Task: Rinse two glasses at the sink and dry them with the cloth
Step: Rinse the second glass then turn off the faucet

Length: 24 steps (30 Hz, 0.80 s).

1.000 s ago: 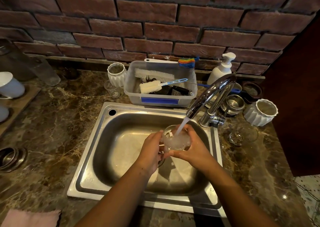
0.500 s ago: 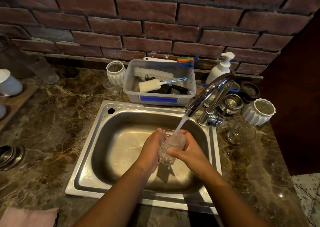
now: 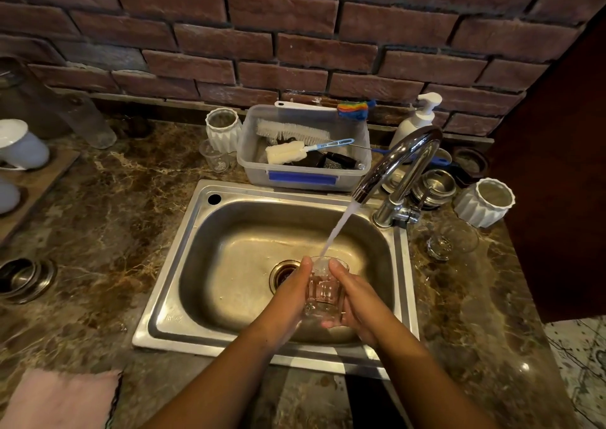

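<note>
Head view: the glass (image 3: 324, 292) was up over the sink (image 3: 196, 248), near the basin's front right. The left grip (image 3: 292, 292) and right grip (image 3: 357, 300) clasped it from either side, and the tap (image 3: 400, 159) stream met its rim. A second glass (image 3: 455, 238) sat on the table past the sink's right edge, and the pink cloth (image 3: 59, 399) lay at the front-left corner.

Brushed stainless-steel sink (image 3: 170, 297), glossy chrome tap (image 3: 398, 163), polished brown marble counter (image 3: 108, 205) (veined), rough red-brick wall (image 3: 295, 44), soft pink cloth (image 3: 62, 399).
</note>
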Each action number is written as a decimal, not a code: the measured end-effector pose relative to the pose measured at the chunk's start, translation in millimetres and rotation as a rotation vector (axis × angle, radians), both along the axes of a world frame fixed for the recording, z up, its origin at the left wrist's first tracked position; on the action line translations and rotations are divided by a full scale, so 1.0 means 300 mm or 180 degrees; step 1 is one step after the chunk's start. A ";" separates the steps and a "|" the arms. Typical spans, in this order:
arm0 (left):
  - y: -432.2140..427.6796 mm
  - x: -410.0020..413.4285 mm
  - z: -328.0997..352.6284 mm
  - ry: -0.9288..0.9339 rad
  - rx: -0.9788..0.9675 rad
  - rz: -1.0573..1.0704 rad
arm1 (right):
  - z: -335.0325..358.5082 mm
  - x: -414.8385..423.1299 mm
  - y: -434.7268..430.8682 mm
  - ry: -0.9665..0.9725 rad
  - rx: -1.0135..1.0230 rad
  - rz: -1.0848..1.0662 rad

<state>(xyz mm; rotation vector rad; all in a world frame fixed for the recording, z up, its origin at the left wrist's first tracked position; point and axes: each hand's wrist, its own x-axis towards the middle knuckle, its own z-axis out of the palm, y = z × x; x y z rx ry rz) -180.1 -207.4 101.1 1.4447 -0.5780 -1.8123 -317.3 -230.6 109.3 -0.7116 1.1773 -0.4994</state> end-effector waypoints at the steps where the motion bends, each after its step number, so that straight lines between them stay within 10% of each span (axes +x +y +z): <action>1: 0.014 0.006 0.000 -0.0020 -0.0005 -0.0068 | 0.000 -0.002 0.006 -0.0010 0.0090 0.0027; 24: 0.196 0.062 0.053 0.0071 0.0241 -0.0086 | 0.066 0.001 0.159 -0.0045 0.0615 0.0222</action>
